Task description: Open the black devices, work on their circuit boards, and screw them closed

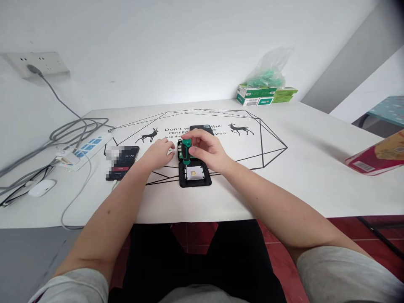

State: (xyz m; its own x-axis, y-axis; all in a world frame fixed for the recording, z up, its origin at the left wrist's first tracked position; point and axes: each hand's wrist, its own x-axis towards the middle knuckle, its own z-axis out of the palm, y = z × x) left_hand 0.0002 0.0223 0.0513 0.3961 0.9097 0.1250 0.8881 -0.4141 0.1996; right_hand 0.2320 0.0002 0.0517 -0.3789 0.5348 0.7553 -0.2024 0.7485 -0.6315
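My right hand (pixel 206 148) is closed around a stubby green-and-black screwdriver (pixel 186 148), held upright with its shaft pointing down. The tip meets the left edge of a silver plate with a gold square (pixel 195 173), seated in a black square frame (pixel 206 182). My left hand (pixel 160 153) rests on the table left of the screwdriver, fingers loosely bent and apart, with no object visible in it. Partly hidden behind the screwdriver is a black-and-green case (pixel 180 148) with pale pieces inside. Beyond my right hand lies a dark, flat phone-like object (pixel 195 127).
To the left lie a lit phone (pixel 128 158), a white power strip (pixel 94 147) with coiled cables, a white earbud case (pixel 42 187) and black-framed glasses (pixel 15 195). Green-and-white boxes (pixel 257 96) under a plastic bag (pixel 271 69) stand at the back. A red-and-yellow package (pixel 375 155) sits right.
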